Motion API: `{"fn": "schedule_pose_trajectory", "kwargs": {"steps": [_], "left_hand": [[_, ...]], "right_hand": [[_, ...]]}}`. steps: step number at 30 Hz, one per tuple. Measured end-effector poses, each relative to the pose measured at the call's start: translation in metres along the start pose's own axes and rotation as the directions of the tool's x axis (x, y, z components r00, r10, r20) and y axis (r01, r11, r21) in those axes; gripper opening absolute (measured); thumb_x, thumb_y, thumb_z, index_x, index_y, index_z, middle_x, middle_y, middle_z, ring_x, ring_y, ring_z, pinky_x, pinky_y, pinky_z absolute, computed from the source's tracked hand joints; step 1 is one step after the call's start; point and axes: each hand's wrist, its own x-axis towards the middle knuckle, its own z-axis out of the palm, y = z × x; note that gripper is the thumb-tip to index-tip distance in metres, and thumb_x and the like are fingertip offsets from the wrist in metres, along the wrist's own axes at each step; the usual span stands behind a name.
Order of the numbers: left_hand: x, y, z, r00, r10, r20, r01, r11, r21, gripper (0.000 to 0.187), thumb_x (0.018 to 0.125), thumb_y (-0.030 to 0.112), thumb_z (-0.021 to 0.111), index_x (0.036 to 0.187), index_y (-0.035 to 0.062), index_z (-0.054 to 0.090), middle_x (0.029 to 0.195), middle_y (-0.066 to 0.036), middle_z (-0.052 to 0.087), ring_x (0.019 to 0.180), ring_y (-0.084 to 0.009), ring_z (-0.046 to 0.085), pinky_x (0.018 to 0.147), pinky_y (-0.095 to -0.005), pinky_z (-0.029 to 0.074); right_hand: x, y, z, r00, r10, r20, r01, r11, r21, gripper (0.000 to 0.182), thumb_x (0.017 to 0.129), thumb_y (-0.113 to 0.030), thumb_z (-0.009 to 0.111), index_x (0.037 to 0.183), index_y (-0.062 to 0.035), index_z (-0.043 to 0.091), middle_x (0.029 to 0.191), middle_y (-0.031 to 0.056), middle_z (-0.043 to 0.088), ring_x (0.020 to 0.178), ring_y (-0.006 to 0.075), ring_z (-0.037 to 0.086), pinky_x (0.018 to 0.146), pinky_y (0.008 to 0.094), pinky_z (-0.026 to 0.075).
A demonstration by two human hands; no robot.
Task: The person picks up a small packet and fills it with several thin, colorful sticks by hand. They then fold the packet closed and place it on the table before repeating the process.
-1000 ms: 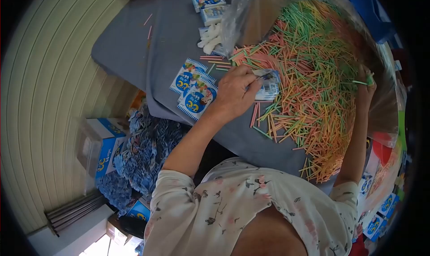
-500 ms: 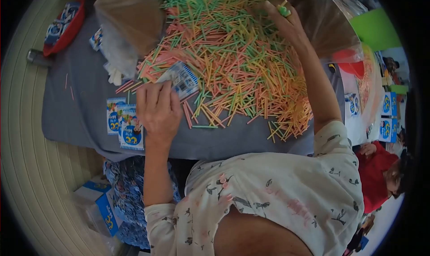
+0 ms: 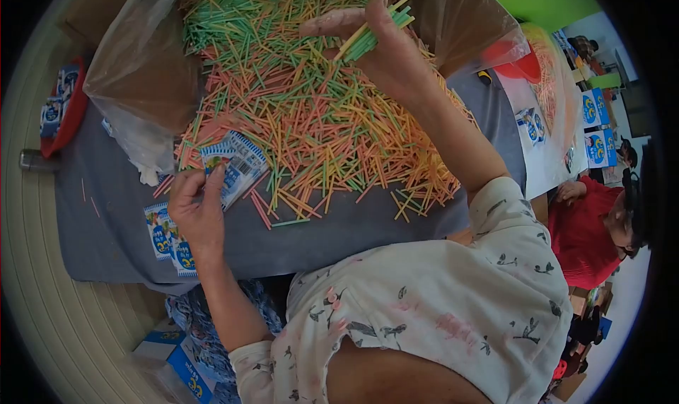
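A loose heap of thin candy sticks (image 3: pixel 304 128) in green, pink, yellow and orange covers the table. Over the heap, my right hand (image 3: pixel 396 61) holds a small bundle of green and yellow sticks (image 3: pixel 369 36) by the thumb, its other fingers stretched out. At the heap's near left edge, my left hand (image 3: pixel 198 213) pinches blue and white packets (image 3: pixel 240 169) between thumb and fingers; whether they are open cannot be seen. Several similar printed packets (image 3: pixel 161 229) lie beside that hand's wrist, overlapping.
Clear plastic sheeting (image 3: pixel 145 86) stands around the heap's far side. A red basket (image 3: pixel 67 107) of packets and a metal flask (image 3: pixel 37 161) are at the left. Rightward are a red scoop (image 3: pixel 520 63), blue boxes (image 3: pixel 598 128) and a person in red (image 3: pixel 583 231).
My right hand has come back toward me and left, turned over, with the stick bundle now plainly showing. My left hand has gripped packets that lay under its fingertips. The view has shifted.
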Motion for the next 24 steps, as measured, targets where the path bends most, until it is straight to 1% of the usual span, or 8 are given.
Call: {"fn": "schedule_pose_trajectory", "kwargs": {"steps": [4,7,10,13,16,19,22,24], "left_hand": [[0.000,0.020,0.021,0.998,0.052,-0.018,-0.054,0.995,-0.084,0.015,0.081,-0.005,0.078,0.083,-0.0052,0.063,0.080,-0.001,0.057,0.069,-0.0063,0.050,0.062,-0.0203,0.041],[0.000,0.021,0.043,0.996,0.078,-0.036,-0.083,0.980,-0.183,0.015,0.079,-0.008,0.078,0.085,-0.0053,0.065,0.081,-0.002,0.059,0.068,-0.0067,0.053,0.061,-0.0208,0.044],[-0.002,0.025,0.051,0.985,0.174,-0.014,-0.174,0.982,-0.077,0.016,0.078,-0.008,0.079,0.086,-0.0049,0.066,0.082,-0.004,0.062,0.067,-0.0067,0.054,0.060,-0.0209,0.044],[-0.005,0.024,0.051,0.974,0.224,-0.036,-0.222,0.974,0.036,0.017,0.075,-0.007,0.079,0.087,-0.0031,0.067,0.081,-0.008,0.061,0.068,-0.0132,0.057,0.062,-0.0255,0.047],[-0.004,0.025,0.035,0.875,0.481,0.052,-0.446,0.761,0.471,0.019,0.073,-0.004,0.077,0.090,-0.0015,0.068,0.083,-0.011,0.061,0.074,-0.0246,0.059,0.065,-0.0330,0.049],[-0.008,0.020,0.019,0.909,0.397,0.126,-0.365,0.612,0.701,0.022,0.074,-0.001,0.074,0.095,-0.0005,0.069,0.084,-0.013,0.060,0.080,-0.0327,0.058,0.069,-0.0408,0.049],[-0.009,0.009,0.013,0.947,0.273,0.169,-0.310,0.635,0.708,0.019,0.077,0.000,0.074,0.094,-0.0012,0.067,0.085,-0.013,0.060,0.079,-0.0323,0.058,0.070,-0.0425,0.048],[-0.012,0.012,0.007,0.958,0.239,0.155,-0.282,0.706,0.650,0.015,0.079,0.000,0.073,0.092,-0.0017,0.067,0.083,-0.013,0.059,0.078,-0.0323,0.058,0.070,-0.0426,0.048]], "right_hand": [[-0.001,-0.014,0.042,0.988,0.063,0.142,-0.081,0.989,0.123,0.075,0.100,-0.067,0.024,0.115,-0.0073,0.067,0.126,0.0136,0.063,0.126,0.0257,0.054,0.101,0.0420,0.043],[0.002,-0.010,0.071,0.984,-0.035,0.177,0.036,0.999,-0.004,0.071,0.103,-0.062,0.028,0.113,-0.0040,0.069,0.117,0.0083,0.067,0.116,0.0229,0.056,0.106,0.0379,0.040],[0.005,-0.011,0.085,0.976,-0.024,0.217,0.059,0.986,-0.158,0.062,0.104,-0.057,0.035,0.109,-0.0067,0.072,0.112,0.0059,0.068,0.110,0.0213,0.059,0.105,0.0350,0.040],[0.006,-0.008,0.089,0.977,-0.006,0.212,0.047,0.981,-0.189,0.059,0.103,-0.056,0.040,0.106,-0.0079,0.073,0.109,0.0061,0.069,0.109,0.0202,0.059,0.103,0.0347,0.041],[-0.003,-0.007,0.089,0.990,0.002,0.139,0.026,0.979,-0.201,0.058,0.103,-0.055,0.040,0.107,-0.0071,0.072,0.108,0.0059,0.069,0.108,0.0185,0.059,0.100,0.0347,0.042],[-0.008,-0.012,0.085,0.979,0.062,0.196,-0.022,0.980,-0.199,0.058,0.104,-0.055,0.039,0.107,-0.0067,0.072,0.108,0.0058,0.069,0.109,0.0197,0.059,0.100,0.0345,0.042],[-0.010,-0.012,0.087,0.974,0.125,0.187,-0.075,0.965,-0.253,0.061,0.104,-0.056,0.038,0.104,-0.0057,0.072,0.103,0.0053,0.068,0.105,0.0193,0.060,0.097,0.0341,0.044],[-0.013,-0.009,0.089,0.970,0.160,0.181,-0.113,0.962,-0.247,0.062,0.104,-0.056,0.037,0.102,-0.0049,0.071,0.100,0.0054,0.068,0.104,0.0187,0.061,0.096,0.0343,0.045]]}}
